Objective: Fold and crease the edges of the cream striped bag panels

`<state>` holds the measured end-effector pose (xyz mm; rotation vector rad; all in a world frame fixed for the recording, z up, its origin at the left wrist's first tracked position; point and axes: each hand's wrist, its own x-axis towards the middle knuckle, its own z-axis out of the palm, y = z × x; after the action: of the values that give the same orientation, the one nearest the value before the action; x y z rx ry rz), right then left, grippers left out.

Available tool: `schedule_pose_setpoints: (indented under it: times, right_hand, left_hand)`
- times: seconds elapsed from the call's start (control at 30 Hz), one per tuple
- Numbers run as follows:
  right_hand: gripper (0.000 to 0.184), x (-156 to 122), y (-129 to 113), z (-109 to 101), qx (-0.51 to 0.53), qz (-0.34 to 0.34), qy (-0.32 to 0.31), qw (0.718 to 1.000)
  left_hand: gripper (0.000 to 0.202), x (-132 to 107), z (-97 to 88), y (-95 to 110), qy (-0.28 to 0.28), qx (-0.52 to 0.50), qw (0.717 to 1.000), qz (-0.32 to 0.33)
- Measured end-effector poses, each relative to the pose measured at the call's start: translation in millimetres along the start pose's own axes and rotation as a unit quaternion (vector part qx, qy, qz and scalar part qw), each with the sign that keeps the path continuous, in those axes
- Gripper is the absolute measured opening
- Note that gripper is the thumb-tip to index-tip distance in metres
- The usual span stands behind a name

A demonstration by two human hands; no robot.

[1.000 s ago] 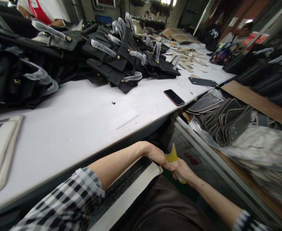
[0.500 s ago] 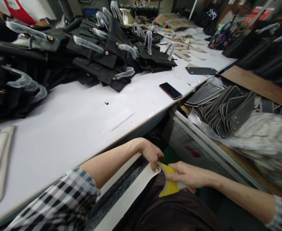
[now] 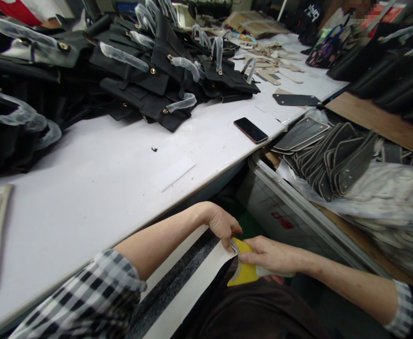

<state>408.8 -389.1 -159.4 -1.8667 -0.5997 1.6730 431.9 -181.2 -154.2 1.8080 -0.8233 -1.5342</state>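
Below the table edge, my left hand [image 3: 221,225] pinches the end of a long white strip with a dark fuzzy centre [image 3: 188,278] that lies across my lap. My right hand [image 3: 268,256] lies right beside it, fingers closed on a yellow curved piece [image 3: 243,273] with a white layer peeling from it. The two hands meet at the strip's end, fingertips almost touching.
A white table [image 3: 104,183] carries heaps of black bags with plastic-wrapped handles [image 3: 157,80], a phone [image 3: 250,130] and a white card [image 3: 173,173]. A bin to the right holds stacked grey panels [image 3: 329,160]. Another person sits far back right.
My right hand turned the yellow piece from upright to flat and brought it against the strip's end. The view shifted slightly down.
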Motion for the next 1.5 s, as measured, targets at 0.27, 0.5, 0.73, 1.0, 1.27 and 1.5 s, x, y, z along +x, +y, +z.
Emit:
schedule_pose_setpoints:
  times: [0.27, 0.5, 0.73, 1.0, 1.27, 1.5]
  right_hand:
    - [0.05, 2.0, 4.0, 15.3, 0.055, 0.029, 0.023, 0.998]
    - [0.051, 2.3, 0.7, 22.3, 0.061, 0.034, 0.051, 0.996]
    - [0.051, 5.4, 2.2, 30.9, 0.118, 0.05, 0.042, 0.991]
    - [0.052, 9.8, -4.9, 44.0, 0.167, 0.054, 0.071, 0.982]
    - [0.055, 18.0, -3.0, 57.0, 0.213, 0.051, 0.099, 0.971]
    - [0.056, 27.2, -1.3, 62.2, 0.246, 0.045, 0.087, 0.964]
  left_hand:
    - [0.089, -4.7, -0.8, 5.0, 0.005, 0.04, 0.999, 0.014]
    - [0.084, -4.2, 0.2, 0.1, 0.032, 0.072, 0.996, 0.035]
    - [0.081, -1.4, 2.0, -7.2, 0.053, 0.056, 0.996, 0.043]
    - [0.076, -2.6, 2.2, -6.2, 0.078, 0.03, 0.995, 0.051]
    - [0.068, -0.4, -1.2, -12.7, 0.082, 0.024, 0.995, 0.054]
    - [0.059, 5.3, -3.9, -14.9, 0.077, 0.008, 0.996, 0.053]
